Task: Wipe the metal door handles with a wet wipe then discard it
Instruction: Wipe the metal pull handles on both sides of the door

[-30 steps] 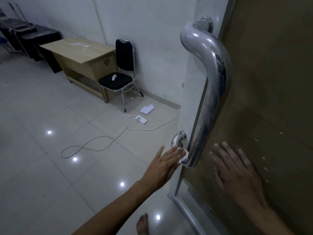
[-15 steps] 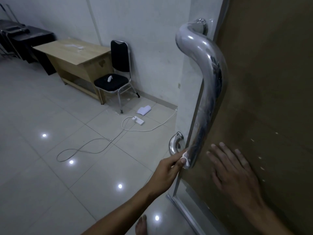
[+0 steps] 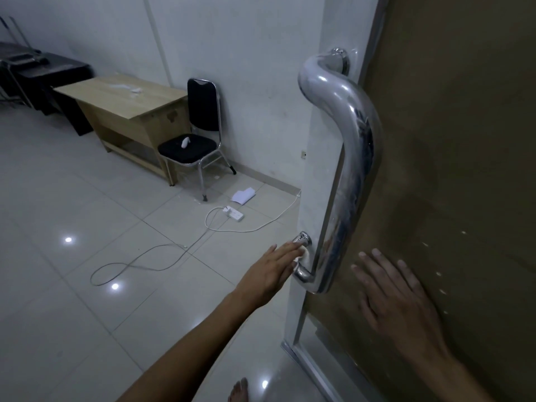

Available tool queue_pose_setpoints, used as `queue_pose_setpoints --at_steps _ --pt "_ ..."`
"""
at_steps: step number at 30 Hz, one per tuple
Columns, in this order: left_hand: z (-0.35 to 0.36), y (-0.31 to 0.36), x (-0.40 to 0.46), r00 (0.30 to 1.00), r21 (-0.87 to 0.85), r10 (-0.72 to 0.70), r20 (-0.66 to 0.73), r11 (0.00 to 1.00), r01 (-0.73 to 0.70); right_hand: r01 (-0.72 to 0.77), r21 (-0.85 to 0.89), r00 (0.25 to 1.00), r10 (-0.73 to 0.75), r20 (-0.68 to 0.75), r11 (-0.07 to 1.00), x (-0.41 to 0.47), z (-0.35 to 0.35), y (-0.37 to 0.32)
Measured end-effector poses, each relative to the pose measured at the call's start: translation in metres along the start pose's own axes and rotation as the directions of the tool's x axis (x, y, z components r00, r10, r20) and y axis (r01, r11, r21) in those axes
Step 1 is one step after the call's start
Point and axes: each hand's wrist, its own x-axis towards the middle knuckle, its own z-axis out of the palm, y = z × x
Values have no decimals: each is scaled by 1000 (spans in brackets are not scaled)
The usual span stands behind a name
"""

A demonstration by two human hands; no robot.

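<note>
Door handle (image 3: 352, 169): polished metal tube, fixed at both ends to the door (image 3: 464, 140), rigid and likely slick, more so once damp. It will not give; all the yielding comes from the wipe.

Wet wipe (image 3: 303, 253): small, white, mostly hidden; only a sliver shows at the handle's lower bend, just under the lower mount. Soft, limp, light, probably prone to bunching or sliding off the curve.

Left hand (image 3: 274, 271) at that bend, fingers (image 3: 290, 248) straight, pressing the wipe flat against the metal (no pinch visible).

Right hand (image 3: 397, 294) just right of the handle's foot, fingers spread, palm flat on the door panel, holding nothing; presumably steadying the door.

Judgement: for the long shaft, wrapping the wipe round the tube would hold better than flat pressure. Upper curve and mount look untouched as yet; cannot confirm.
</note>
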Motion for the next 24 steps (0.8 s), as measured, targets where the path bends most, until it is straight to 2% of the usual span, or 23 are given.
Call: queue_pose_setpoints --at_steps 3,7,12,14,15,17,20,22,24 --pt "6 4 -12 998 -87 -42 -52 996 37 0 7 1000 1 -17 1000 0 1 0" --pt "22 19 -36 998 -147 31 -50 988 -38 1 6 1000 -1 -29 1000 -1 2 0" --pt "7 11 -18 1000 -8 24 -9 1000 -25 2 9 999 -2 -48 1000 0 4 0" --pt "-1 5 0 1000 34 -22 19 999 21 3 9 999 -2 -42 1000 -1 4 0" --pt "-3 3 8 998 19 -61 33 998 61 4 6 999 -4 -32 1000 -1 5 1" --pt "-2 5 18 990 -116 -140 30 983 142 5 -3 1000 -5 -15 1000 -1 5 2" --pt "5 13 9 973 -320 -225 -47 926 199 2 2 1000 -1 -16 1000 -1 5 1" --pt "14 16 -8 977 -331 -195 -86 931 156 -1 4 1000 1 -12 1000 -2 6 1" --pt "21 14 -27 992 -274 -104 -74 958 80 1 -8 1000 -1 6 1000 -2 5 1"
